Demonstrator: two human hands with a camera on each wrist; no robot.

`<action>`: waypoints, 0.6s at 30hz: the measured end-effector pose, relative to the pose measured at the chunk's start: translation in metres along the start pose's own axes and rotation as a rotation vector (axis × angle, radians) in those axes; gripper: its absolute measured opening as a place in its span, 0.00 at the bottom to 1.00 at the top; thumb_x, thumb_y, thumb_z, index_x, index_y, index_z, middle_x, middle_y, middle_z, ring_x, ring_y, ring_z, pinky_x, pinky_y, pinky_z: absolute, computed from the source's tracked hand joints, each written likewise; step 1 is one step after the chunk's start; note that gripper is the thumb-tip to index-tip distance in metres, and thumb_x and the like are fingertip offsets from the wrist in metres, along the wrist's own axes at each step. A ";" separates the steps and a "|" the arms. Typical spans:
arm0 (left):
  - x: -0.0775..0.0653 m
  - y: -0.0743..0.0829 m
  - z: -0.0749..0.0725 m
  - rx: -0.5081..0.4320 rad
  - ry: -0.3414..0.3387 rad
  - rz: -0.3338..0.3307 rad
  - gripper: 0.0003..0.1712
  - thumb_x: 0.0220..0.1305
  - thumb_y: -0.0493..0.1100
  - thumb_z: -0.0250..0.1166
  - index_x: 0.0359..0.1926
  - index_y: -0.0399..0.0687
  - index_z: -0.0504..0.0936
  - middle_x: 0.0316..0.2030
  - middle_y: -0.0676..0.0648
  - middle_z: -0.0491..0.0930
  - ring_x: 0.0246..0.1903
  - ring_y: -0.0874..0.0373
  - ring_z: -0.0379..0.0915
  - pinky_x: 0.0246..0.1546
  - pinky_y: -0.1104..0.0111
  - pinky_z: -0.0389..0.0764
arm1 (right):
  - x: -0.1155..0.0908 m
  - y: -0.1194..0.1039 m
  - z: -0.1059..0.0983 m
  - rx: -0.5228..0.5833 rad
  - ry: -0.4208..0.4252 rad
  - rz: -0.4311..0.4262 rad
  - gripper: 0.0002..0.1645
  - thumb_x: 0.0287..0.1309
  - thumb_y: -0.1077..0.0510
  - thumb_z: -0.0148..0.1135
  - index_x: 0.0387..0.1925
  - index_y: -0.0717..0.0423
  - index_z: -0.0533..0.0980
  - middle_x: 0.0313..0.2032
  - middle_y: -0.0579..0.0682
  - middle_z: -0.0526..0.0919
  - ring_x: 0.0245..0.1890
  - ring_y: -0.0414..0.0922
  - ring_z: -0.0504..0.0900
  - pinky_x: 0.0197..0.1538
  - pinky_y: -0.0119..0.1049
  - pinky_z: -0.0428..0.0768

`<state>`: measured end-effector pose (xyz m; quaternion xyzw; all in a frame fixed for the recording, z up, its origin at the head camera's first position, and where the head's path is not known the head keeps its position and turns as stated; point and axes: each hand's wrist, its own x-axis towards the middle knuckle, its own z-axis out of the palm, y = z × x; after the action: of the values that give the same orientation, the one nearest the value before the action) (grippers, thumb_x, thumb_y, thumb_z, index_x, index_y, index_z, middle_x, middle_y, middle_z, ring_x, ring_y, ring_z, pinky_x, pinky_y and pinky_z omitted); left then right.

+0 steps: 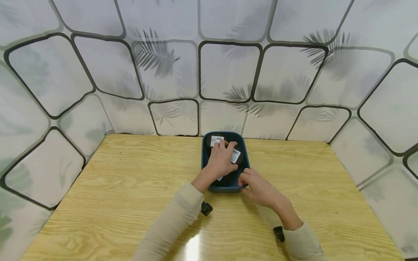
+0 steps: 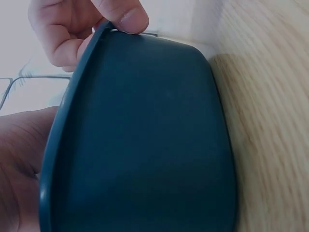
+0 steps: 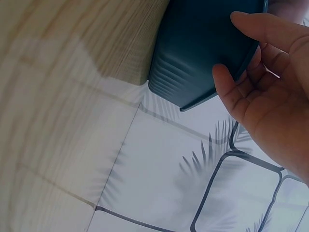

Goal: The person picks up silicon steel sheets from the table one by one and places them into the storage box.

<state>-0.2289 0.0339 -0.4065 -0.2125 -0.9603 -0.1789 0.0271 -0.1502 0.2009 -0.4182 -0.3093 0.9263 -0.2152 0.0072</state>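
A dark blue plastic bin (image 1: 225, 190) stands on the table with several black round items inside. White barcode labels show on a black round item (image 1: 240, 158) at the right and another (image 1: 209, 142) at the far left. My left hand (image 1: 222, 161) reaches into the bin, its thumb and fingers curved round the right-hand item. In the left wrist view the bin wall (image 2: 149, 130) covers most of that hand's work. My right hand (image 1: 261, 188) pinches the rim at the near right corner, fingers on both sides of the wall (image 3: 203, 53).
The bin stands near the back edge of a wooden table (image 1: 147, 166). Behind it hangs a pale patterned curtain or wall covering (image 1: 228, 72) with dark outlines and leaf prints. Black wrist devices (image 1: 206, 208) sit at both sleeves.
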 end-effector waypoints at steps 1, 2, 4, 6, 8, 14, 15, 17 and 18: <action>0.000 0.000 0.001 -0.005 0.003 0.000 0.44 0.57 0.52 0.72 0.71 0.53 0.63 0.63 0.38 0.65 0.57 0.43 0.63 0.61 0.54 0.68 | 0.000 0.000 0.000 0.000 0.001 0.001 0.16 0.52 0.69 0.71 0.29 0.48 0.73 0.32 0.41 0.69 0.36 0.40 0.67 0.40 0.35 0.73; 0.000 -0.001 0.002 -0.007 0.007 0.000 0.44 0.56 0.52 0.72 0.71 0.53 0.63 0.63 0.38 0.65 0.57 0.43 0.63 0.62 0.54 0.67 | 0.000 0.000 0.000 0.001 0.002 0.003 0.16 0.52 0.69 0.71 0.29 0.48 0.73 0.32 0.41 0.69 0.36 0.40 0.67 0.40 0.35 0.73; 0.000 -0.002 0.003 -0.015 0.011 -0.001 0.44 0.56 0.52 0.72 0.71 0.53 0.63 0.63 0.38 0.65 0.57 0.44 0.63 0.62 0.53 0.67 | 0.000 -0.001 0.000 0.003 0.004 0.002 0.16 0.52 0.70 0.70 0.29 0.48 0.73 0.32 0.42 0.69 0.36 0.40 0.67 0.40 0.35 0.73; 0.000 -0.003 0.004 -0.018 0.010 -0.003 0.44 0.56 0.52 0.72 0.71 0.53 0.63 0.63 0.38 0.65 0.58 0.44 0.62 0.62 0.53 0.66 | 0.000 -0.001 0.000 0.003 0.005 0.001 0.17 0.52 0.70 0.70 0.29 0.48 0.72 0.32 0.42 0.69 0.36 0.40 0.67 0.40 0.35 0.73; 0.000 -0.003 0.005 -0.019 0.007 -0.004 0.44 0.57 0.53 0.72 0.71 0.53 0.63 0.63 0.38 0.65 0.58 0.43 0.62 0.62 0.53 0.66 | -0.001 -0.001 -0.001 0.003 0.004 -0.001 0.16 0.52 0.70 0.70 0.29 0.49 0.73 0.32 0.42 0.69 0.36 0.40 0.67 0.40 0.35 0.73; 0.000 -0.004 0.006 -0.015 -0.010 -0.006 0.43 0.59 0.55 0.70 0.71 0.52 0.63 0.63 0.38 0.66 0.60 0.42 0.62 0.63 0.52 0.66 | -0.001 -0.002 -0.001 0.003 0.007 -0.002 0.15 0.52 0.69 0.71 0.29 0.50 0.73 0.32 0.42 0.70 0.36 0.40 0.67 0.40 0.35 0.74; 0.000 -0.004 0.006 -0.013 -0.012 -0.008 0.43 0.59 0.55 0.70 0.71 0.52 0.63 0.63 0.38 0.66 0.60 0.42 0.62 0.63 0.51 0.66 | -0.001 -0.002 -0.001 0.004 0.007 -0.002 0.15 0.52 0.69 0.71 0.29 0.50 0.73 0.32 0.42 0.70 0.36 0.40 0.67 0.40 0.35 0.74; -0.001 -0.004 0.006 -0.012 -0.019 -0.014 0.43 0.60 0.55 0.70 0.72 0.52 0.63 0.64 0.38 0.66 0.61 0.42 0.61 0.64 0.51 0.64 | -0.001 -0.002 -0.001 0.006 0.009 -0.001 0.15 0.52 0.69 0.71 0.29 0.50 0.73 0.33 0.42 0.70 0.36 0.40 0.66 0.40 0.35 0.74; -0.001 -0.004 0.006 -0.009 -0.024 -0.017 0.43 0.60 0.56 0.69 0.72 0.52 0.63 0.65 0.38 0.65 0.62 0.41 0.61 0.65 0.50 0.63 | -0.001 -0.002 -0.001 0.007 0.009 -0.001 0.15 0.52 0.69 0.71 0.29 0.50 0.73 0.33 0.42 0.70 0.36 0.40 0.66 0.40 0.35 0.73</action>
<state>-0.2299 0.0323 -0.4140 -0.2064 -0.9615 -0.1811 0.0131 -0.1484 0.2010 -0.4168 -0.3087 0.9254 -0.2198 0.0040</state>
